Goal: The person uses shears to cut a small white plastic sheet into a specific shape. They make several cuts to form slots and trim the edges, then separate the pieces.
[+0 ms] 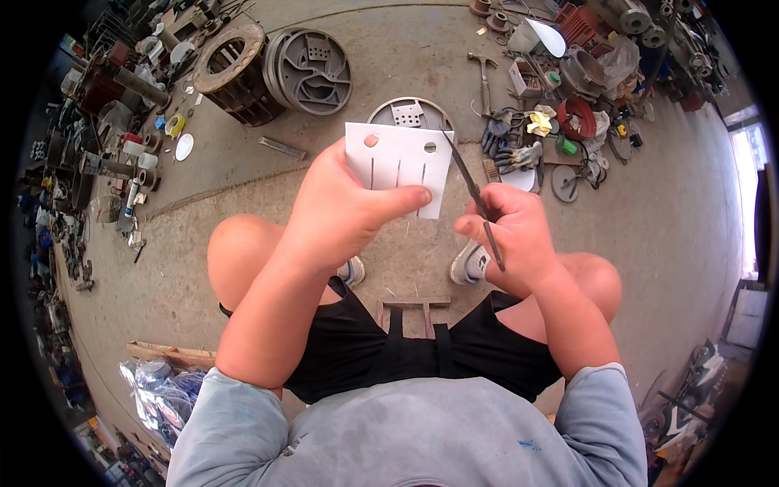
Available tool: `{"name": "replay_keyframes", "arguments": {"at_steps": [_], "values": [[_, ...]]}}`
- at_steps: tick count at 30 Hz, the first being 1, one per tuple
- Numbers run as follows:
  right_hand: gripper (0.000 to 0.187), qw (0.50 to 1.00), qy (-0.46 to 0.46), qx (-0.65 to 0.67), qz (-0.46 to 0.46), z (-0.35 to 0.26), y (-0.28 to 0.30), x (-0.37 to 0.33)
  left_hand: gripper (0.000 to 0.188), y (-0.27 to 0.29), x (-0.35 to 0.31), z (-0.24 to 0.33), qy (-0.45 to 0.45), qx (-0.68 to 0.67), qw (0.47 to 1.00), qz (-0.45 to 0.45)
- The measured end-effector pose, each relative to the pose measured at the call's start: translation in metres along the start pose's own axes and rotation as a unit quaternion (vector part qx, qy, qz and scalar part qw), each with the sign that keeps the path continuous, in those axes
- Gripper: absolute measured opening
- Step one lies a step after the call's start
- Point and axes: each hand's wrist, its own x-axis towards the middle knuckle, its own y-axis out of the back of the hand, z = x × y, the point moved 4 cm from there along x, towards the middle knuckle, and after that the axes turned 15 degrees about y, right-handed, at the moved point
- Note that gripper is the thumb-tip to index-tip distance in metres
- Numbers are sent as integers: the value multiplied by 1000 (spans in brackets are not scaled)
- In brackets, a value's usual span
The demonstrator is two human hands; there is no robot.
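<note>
White card in the left hand, dark tool in the right

Taking the middle of the view as the clock's centre, one stiff, smooth white card (pixel 388 154) stands at twelve o'clock, roughly rectangular and flat. It has two round holes near its top edge, skin showing through one, and three narrow dark lines running down below them. The left hand (pixel 333 203), at ten o'clock, pinches it, thumb pressed flat on the front and the other fingers behind. The right hand (pixel 519 227), at three o'clock, is curled round one slim dark tool (pixel 472 185), straight and tapering; its tip overlaps the card's upper right corner, and I cannot tell whether they touch.

Beyond, on the rough grey concrete floor (pixel 268 183), one metal wheel (pixel 341 89) with curved ribs lies at eleven o'clock, beside one slatted drum (pixel 235 77) with a worn, ring-shaped top. Two perforated plates show: one (pixel 318 50) on the wheel, another (pixel 407 114) just past the card. One hammer (pixel 484 85) lies at one o'clock. At two o'clock are at least two crumpled grey work gloves (pixel 519 156), one yellow cloth (pixel 540 122) and one red ring (pixel 591 123). A bundle in shiny clear plastic (pixel 154 398) sits at eight.
</note>
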Motion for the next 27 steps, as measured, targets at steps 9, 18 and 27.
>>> {"name": "replay_keyframes", "arguments": {"at_steps": [9,18,27], "values": [[55,999,-23,-30,-16,7,29,6,39,13,-1,-4,-1,318,948,22],[58,955,108,-191,-199,3,26,7,49,1,-1,-23,14,542,838,-62],[60,950,104,-201,-215,4,23,8,51,1,0,-19,-1,536,841,-71]]}}
